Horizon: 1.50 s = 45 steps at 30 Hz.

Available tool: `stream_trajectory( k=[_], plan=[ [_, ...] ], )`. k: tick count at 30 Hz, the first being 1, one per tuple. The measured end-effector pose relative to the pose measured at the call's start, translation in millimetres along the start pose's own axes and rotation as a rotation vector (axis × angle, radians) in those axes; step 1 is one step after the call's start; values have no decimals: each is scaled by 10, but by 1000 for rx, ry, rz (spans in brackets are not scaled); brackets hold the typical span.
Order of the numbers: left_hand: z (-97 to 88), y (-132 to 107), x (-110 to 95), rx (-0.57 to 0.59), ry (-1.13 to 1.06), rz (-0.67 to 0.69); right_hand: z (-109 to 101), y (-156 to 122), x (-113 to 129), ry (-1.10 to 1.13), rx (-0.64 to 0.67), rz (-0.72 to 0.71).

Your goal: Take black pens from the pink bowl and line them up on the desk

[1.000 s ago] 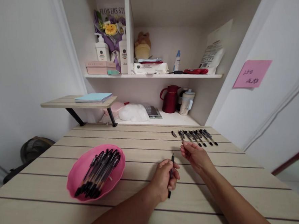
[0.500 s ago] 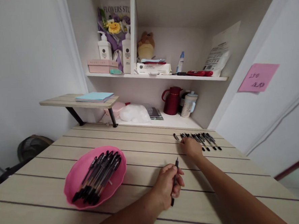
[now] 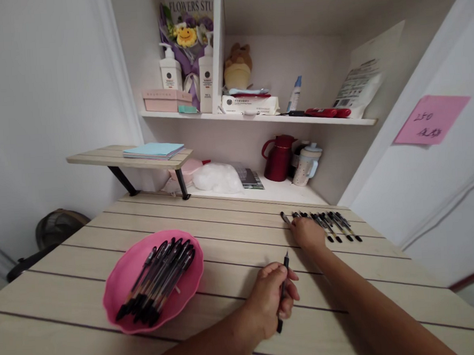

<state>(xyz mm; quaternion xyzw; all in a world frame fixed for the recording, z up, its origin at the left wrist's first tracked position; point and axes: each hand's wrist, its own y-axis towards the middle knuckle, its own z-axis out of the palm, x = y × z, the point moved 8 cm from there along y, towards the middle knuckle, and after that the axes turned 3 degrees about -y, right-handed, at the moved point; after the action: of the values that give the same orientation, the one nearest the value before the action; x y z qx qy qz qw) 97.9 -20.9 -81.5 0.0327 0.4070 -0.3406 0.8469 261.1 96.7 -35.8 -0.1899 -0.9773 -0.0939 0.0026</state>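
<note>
My left hand [image 3: 273,296] is closed around a black pen [image 3: 286,261], whose bare writing tip points up and away from me. Farther out, my right hand [image 3: 309,233] is closed over a second pen [image 3: 285,217] at the left end of a row, its far end poking out past my fingers. Those fingertips are partly hidden. To the right of that hand, several black gel pens [image 3: 340,227] lie side by side on the slatted wooden table [image 3: 233,247]. On the left, a pink bowl [image 3: 111,297] with a wavy rim holds a bundle of more pens [image 3: 159,284].
A small raised shelf [image 3: 91,157] carries blue paper [image 3: 154,150] at the back left. Along the back stand a red jug [image 3: 278,159], a pale tumbler [image 3: 306,165] and a white plastic bag [image 3: 217,178]. A pink note [image 3: 432,120] is stuck on the right wall.
The camera view has shifted slightly, so the scene sits a little farther right. Both hands keep nearly the same places and grips.
</note>
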Motion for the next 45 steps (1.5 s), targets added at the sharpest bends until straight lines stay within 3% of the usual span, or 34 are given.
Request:
stream_trajectory(
  k=[4,7,9,14,20,23,28,34,45],
  plan=[
    [-45,29,-62,-32,-155,82,-90,-329,71,217,-7,-68],
    [-110,50,-187,-80,-319,225,-28,-770,228,699,185,-182],
    [-160,50,-268,-113,-372,320,15,-1065,300,962,288,-176],
    [-257,54,-289,-188,-335,345,55,-1479,452,1244,378,-179],
    [-333,64,-325,-229,-330,395,-153,-1563,497,1016,204,-288],
    [-308,83,-313,-194,-341,352,-232,-1522,519,897,138,-351],
    [-304,81,-263,-204,-380,260,-195,-1036,318,640,-16,-243],
    [-288,84,-267,-194,-322,251,-46,-388,86,194,-83,-112],
    [-290,108,-242,-195,-290,252,98,-127,74,95,-68,-67]
  ],
)
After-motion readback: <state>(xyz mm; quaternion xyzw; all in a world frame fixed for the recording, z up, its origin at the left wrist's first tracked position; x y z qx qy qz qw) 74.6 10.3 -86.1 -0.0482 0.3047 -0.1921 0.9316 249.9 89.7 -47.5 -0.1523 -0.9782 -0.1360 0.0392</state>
